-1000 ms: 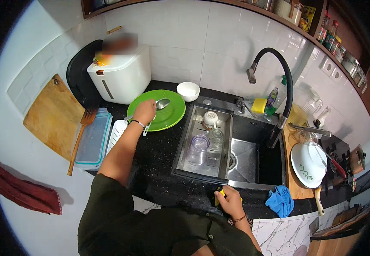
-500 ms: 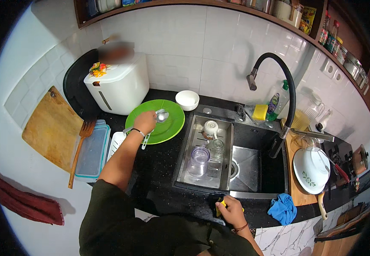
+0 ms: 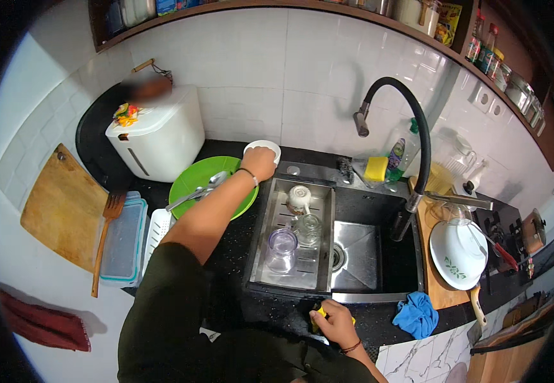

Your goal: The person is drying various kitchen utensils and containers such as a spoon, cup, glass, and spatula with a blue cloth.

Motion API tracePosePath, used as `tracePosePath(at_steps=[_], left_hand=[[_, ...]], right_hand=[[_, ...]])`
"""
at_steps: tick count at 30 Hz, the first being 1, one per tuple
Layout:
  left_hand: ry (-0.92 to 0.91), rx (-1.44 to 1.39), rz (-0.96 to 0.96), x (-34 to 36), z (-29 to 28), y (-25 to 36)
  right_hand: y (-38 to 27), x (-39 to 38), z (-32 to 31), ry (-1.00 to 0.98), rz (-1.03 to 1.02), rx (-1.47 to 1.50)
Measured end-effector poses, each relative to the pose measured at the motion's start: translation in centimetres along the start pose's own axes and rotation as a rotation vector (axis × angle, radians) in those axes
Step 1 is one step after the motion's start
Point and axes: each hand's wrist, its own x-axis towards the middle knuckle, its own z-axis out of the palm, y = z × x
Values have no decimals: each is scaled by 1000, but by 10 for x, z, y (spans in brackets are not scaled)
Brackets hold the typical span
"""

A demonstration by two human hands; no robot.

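Above the frame's centre, the left hand [image 3: 261, 163] was at the white bowl [image 3: 277, 155], its grip impossible to tell; at lower centre, the right hand [image 3: 336, 323] gripped a yellow item [image 3: 318, 317] closely.

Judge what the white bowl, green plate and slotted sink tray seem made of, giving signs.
White bowl: probably glazed ceramic, given its smooth sheen; perhaps plastic.
Green plate: likely smooth plastic, judging by its even, bright colour.
Sink tray: seemingly satin stainless steel, with grey metallic reflections.
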Motion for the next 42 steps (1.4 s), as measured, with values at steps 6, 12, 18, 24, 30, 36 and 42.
tracePosePath(at_steps=[6,12,18,24,30,36,42], left_hand=[[-333,170,-213,52,50,-3],[-285,114,-276,55,63,-18],[-125,188,-108,32,33,-5],[97,242,261,-23,-46,27],[89,258,618,-106,-116,108],[45,109,842,-168,-132,165],[-336,69,788,-161,-135,194]], right_hand=[[-2,-3,3,67,4,36],[0,-3,2,50,-4,42],[6,-4,-2,37,-22,35],[6,-8,-8,86,-77,183],[-11,18,-56,374,-357,19],[-23,27,-75,273,-346,-181],[6,21,-71,124,-268,34]])
